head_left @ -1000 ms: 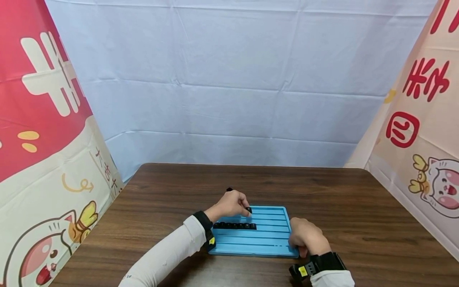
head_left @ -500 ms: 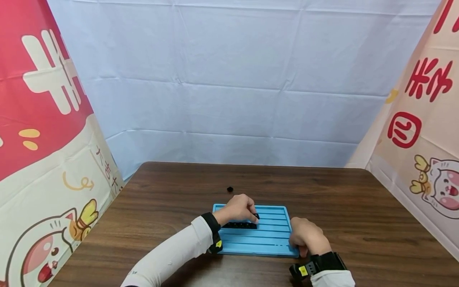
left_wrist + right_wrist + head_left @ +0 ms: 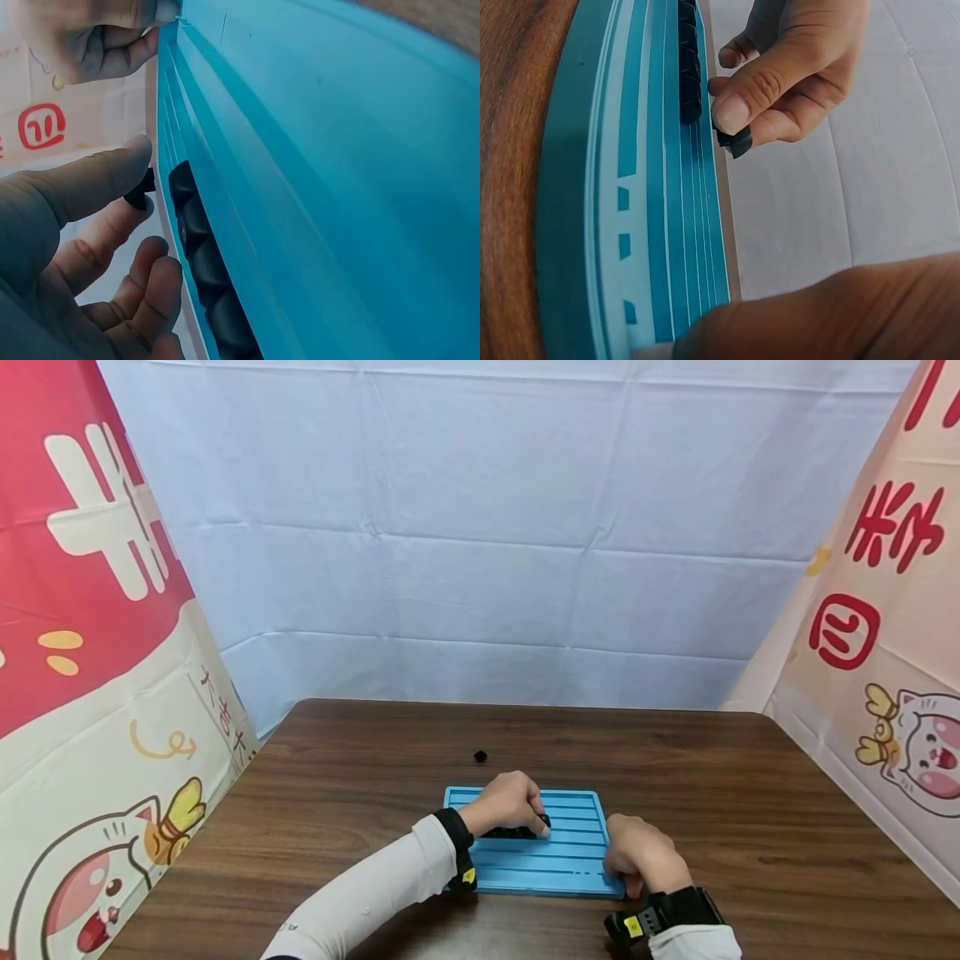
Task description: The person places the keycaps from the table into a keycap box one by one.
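Observation:
Between thumb and index finger, my left hand [image 3: 510, 800] pinches a small black keycap [image 3: 739, 142]. It holds this piece close over the blue ridged tray [image 3: 555, 865], by the right end of a row of black keycaps [image 3: 210, 262]. That row lies along one of the tray's slots, and the left hand covers part of it in the head view. At the tray's right edge, my right hand [image 3: 642, 853] grips the rim, its thumb on the tray and its other fingers curled.
One more small black piece [image 3: 480, 757] lies on the brown wooden table [image 3: 360, 777] behind the tray. A pale cloth [image 3: 480, 568] hangs past the table's far edge, and printed banners [image 3: 877, 635] stand on both sides.
My left hand has moved right and nearer with the keycap, from the tray's back slots to the row's right end. The loose piece behind is now uncovered. The right hand stays put.

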Available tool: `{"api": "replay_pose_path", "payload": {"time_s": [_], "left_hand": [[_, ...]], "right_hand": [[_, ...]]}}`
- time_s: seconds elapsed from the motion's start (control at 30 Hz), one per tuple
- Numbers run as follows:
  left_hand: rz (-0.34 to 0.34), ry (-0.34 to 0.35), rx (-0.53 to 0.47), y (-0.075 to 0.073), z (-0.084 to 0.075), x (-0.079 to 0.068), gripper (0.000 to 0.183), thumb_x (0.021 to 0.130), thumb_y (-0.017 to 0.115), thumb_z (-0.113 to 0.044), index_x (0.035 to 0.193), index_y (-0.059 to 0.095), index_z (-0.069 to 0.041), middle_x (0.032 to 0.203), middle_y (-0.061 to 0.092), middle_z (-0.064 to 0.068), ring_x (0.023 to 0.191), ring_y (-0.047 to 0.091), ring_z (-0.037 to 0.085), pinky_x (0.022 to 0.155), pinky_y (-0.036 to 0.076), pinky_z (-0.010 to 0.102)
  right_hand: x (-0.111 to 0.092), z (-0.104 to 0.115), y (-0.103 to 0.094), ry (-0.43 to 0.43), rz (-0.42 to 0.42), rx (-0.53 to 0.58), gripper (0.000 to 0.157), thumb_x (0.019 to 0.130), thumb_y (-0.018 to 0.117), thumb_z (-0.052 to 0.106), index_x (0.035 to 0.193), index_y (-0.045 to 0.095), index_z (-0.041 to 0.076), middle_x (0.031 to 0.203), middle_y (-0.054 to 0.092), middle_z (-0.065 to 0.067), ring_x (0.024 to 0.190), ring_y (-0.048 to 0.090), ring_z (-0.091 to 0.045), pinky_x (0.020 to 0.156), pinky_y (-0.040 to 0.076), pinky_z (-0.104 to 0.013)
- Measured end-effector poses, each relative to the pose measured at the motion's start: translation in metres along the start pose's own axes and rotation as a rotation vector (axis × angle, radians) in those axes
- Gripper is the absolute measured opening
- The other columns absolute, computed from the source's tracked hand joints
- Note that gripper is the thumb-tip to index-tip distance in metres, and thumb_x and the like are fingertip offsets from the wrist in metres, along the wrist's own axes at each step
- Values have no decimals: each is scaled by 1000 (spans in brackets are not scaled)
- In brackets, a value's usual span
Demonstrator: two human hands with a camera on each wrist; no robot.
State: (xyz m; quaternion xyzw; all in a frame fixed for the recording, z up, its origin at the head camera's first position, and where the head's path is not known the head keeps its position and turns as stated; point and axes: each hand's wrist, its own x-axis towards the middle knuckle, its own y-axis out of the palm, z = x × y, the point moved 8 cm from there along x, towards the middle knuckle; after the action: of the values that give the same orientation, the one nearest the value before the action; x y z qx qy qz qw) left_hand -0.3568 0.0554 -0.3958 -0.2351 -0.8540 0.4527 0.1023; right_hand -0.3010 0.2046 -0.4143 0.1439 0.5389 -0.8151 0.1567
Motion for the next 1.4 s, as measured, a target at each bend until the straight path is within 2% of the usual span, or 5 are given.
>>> {"api": "replay_pose_path", "payload": {"time_s": [0.37, 0.6, 0.83, 1.17, 1.4], "left_hand": [[25, -34, 31, 5, -4, -1, 22, 65, 86, -22, 61, 65, -19, 72, 57, -14, 65, 51, 6, 56, 43, 26], [40, -51, 77, 9, -4, 2, 23, 64, 87, -24, 58, 64, -20, 69, 56, -15, 64, 50, 5, 56, 43, 26], [52, -60, 104, 11, -5, 3, 25, 62, 87, -21, 57, 64, -18, 69, 56, -15, 65, 52, 6, 56, 44, 25], [54, -26, 100, 13, -8, 1, 23, 61, 88, -17, 59, 65, -18, 70, 56, -12, 62, 51, 7, 54, 44, 24], [70, -31, 94, 13, -9, 0, 23, 62, 88, -17, 59, 65, -17, 71, 57, -11, 60, 50, 7, 53, 43, 25]], "right_hand": [[0, 0, 0, 13, -3, 0, 5, 80, 63, -3, 81, 58, -3, 46, 55, -11, 37, 55, -17, 36, 39, -25], [0, -1, 1, 13, 7, 1, 6, 80, 63, -3, 82, 58, -3, 47, 56, -12, 39, 57, -20, 42, 43, -31], [-2, -1, 0, 10, -6, 12, 6, 79, 64, -4, 82, 58, -3, 46, 56, -13, 38, 56, -21, 42, 43, -32], [-2, 1, 0, 8, -13, -7, 5, 79, 62, -5, 77, 58, -3, 43, 54, -9, 36, 56, -17, 37, 40, -26], [-3, 1, 0, 6, -9, 5, 4, 79, 62, -5, 78, 59, -3, 43, 54, -9, 36, 55, -17, 37, 39, -26]]}}
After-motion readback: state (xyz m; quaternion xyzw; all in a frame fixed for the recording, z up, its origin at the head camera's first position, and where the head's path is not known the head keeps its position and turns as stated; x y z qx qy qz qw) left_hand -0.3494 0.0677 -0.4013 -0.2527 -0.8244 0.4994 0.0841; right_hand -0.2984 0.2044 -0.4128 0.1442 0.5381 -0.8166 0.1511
